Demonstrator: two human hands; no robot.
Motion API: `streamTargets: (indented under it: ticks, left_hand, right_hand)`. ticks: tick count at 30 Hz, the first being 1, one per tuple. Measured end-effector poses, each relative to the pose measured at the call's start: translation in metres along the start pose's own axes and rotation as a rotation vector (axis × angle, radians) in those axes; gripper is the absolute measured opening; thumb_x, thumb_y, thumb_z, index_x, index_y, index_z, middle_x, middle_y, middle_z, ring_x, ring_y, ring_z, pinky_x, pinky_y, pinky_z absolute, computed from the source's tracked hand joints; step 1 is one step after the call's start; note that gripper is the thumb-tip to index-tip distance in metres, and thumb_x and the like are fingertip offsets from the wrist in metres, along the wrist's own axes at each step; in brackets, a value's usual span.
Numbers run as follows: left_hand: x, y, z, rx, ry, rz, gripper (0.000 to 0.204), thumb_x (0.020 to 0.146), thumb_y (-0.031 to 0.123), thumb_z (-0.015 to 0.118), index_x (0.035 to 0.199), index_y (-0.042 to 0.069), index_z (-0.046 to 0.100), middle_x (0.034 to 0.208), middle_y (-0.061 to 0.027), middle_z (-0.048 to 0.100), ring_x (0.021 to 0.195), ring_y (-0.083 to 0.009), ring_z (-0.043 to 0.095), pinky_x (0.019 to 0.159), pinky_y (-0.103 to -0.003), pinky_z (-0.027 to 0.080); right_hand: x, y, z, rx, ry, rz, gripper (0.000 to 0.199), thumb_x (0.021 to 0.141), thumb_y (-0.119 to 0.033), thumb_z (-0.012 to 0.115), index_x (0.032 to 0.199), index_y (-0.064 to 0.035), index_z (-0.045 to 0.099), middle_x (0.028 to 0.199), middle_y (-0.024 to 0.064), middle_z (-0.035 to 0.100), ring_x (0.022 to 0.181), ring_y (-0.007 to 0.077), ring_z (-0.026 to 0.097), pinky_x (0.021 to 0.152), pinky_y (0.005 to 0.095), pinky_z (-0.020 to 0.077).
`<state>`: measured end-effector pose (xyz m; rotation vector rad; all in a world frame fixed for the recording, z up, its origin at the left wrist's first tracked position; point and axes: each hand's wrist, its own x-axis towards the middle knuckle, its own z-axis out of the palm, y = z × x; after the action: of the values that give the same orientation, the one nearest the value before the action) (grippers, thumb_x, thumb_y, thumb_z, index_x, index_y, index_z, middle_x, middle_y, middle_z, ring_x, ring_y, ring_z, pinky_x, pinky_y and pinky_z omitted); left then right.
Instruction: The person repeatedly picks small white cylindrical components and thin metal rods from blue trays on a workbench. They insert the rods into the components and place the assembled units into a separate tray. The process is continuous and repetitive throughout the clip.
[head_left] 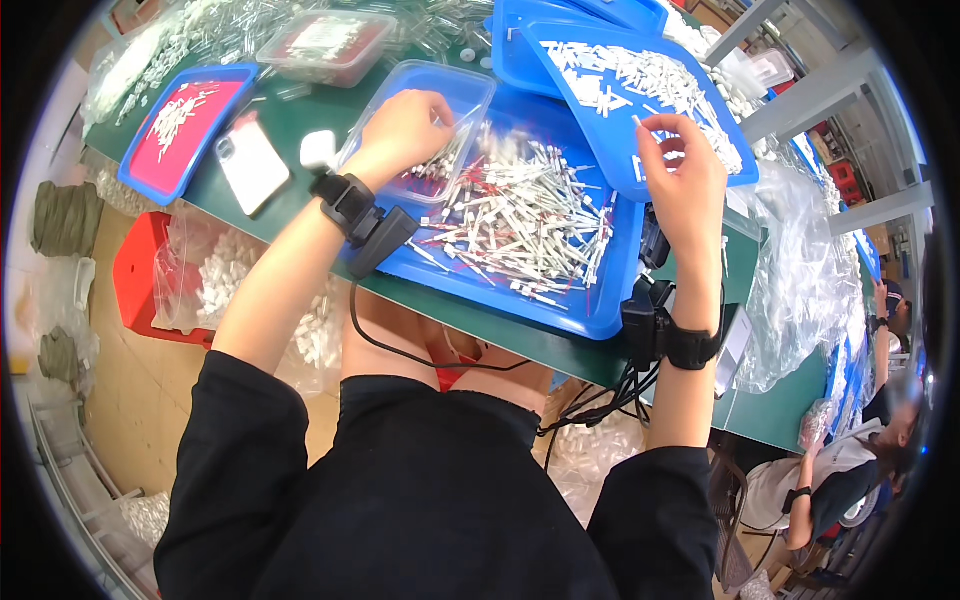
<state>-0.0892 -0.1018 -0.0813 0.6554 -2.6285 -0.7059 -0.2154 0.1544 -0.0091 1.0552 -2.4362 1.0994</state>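
My left hand (pixel 408 132) is over a clear plastic box (pixel 478 92), its fingers curled together; whatever they hold cannot be made out. Small white parts (pixel 432 168) lie in that box, which rests on the left side of a large blue tray (pixel 612 290). A heap of thin white sticks with some red ends (pixel 530 220) fills the tray's middle. Above the right side of the tray, my right hand (pixel 688 185) pinches a small white piece (pixel 637 121) between thumb and forefinger. Just beyond it, a tilted blue tray (pixel 622 160) carries many short white tubes (pixel 650 75).
A white phone (pixel 250 168), a white case (pixel 318 150) and a pink-lined blue tray (pixel 150 180) lie at left on the green table (pixel 285 225). Another clear box (pixel 330 45) stands behind. Clear plastic bags (pixel 800 290) lie at right. Black cables (pixel 610 395) hang below. Another person (pixel 830 480) sits at far right.
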Motion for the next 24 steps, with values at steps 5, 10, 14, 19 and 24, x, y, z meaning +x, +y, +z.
streamTargets:
  ticks: [5,10,14,19,24]
  left_hand:
    - [-0.006,0.016,-0.019,-0.355,0.339,0.152,0.016,0.085,0.013,0.066,0.096,0.002,0.065,0.089,-0.0058,0.069,0.085,-0.0134,0.065,0.078,-0.028,0.051]
    - [-0.059,0.08,-0.057,-0.44,0.356,0.451,0.011,0.079,0.005,0.069,0.09,0.003,0.068,0.082,-0.0073,0.066,0.072,-0.0159,0.064,0.064,-0.026,0.05]
    - [-0.082,0.107,-0.062,-0.423,0.316,0.65,0.016,0.075,-0.006,0.069,0.088,0.002,0.07,0.077,-0.0059,0.063,0.072,-0.0149,0.062,0.063,-0.025,0.049]
    - [-0.097,0.114,-0.064,-0.434,0.299,0.633,0.021,0.07,-0.007,0.071,0.088,0.004,0.073,0.074,-0.005,0.061,0.067,-0.0146,0.058,0.058,-0.025,0.045]
    - [-0.099,0.113,-0.063,-0.421,0.305,0.652,0.023,0.069,-0.008,0.072,0.088,0.004,0.073,0.073,-0.0045,0.06,0.066,-0.014,0.057,0.057,-0.024,0.044]
  right_hand:
    - [-0.016,-0.017,-0.026,0.235,-0.055,0.041,0.019,0.09,-0.011,0.062,0.105,0.0005,0.061,0.091,0.0076,0.07,0.085,0.0111,0.064,0.074,0.0222,0.0476]
    - [-0.041,-0.044,-0.037,0.738,-0.195,0.058,0.014,0.087,-0.002,0.063,0.101,0.0026,0.064,0.092,0.0074,0.068,0.082,0.0095,0.063,0.07,0.0208,0.0487]
    - [-0.053,-0.053,-0.037,0.904,-0.23,0.076,0.013,0.087,0.0,0.064,0.099,0.0047,0.062,0.093,0.0069,0.065,0.081,0.0102,0.06,0.068,0.0233,0.0516]
    - [-0.063,-0.057,-0.042,0.952,-0.243,0.086,0.013,0.085,0.002,0.064,0.097,0.0057,0.062,0.092,0.0084,0.064,0.076,0.0105,0.06,0.062,0.0241,0.055]
    - [-0.068,-0.055,-0.047,1.007,-0.233,0.104,0.013,0.084,0.004,0.064,0.096,0.0067,0.063,0.091,0.0097,0.064,0.075,0.011,0.06,0.061,0.0249,0.0557]
